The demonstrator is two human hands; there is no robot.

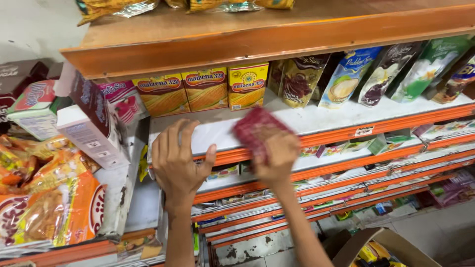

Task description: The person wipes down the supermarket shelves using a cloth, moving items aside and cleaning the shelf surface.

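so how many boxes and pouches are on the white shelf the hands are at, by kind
Yellow corn-picture boxes: 3
Standing pouches: 6 visible, the last cut off at the frame edge
Total: 9
The left hand rests on the white shelf; the right hand holds a red cloth on it.

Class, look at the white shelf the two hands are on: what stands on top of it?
On the white shelf: three yellow boxes, then upright pouches. The right hand presses a red cloth, the left hand alongside, hiding patches.
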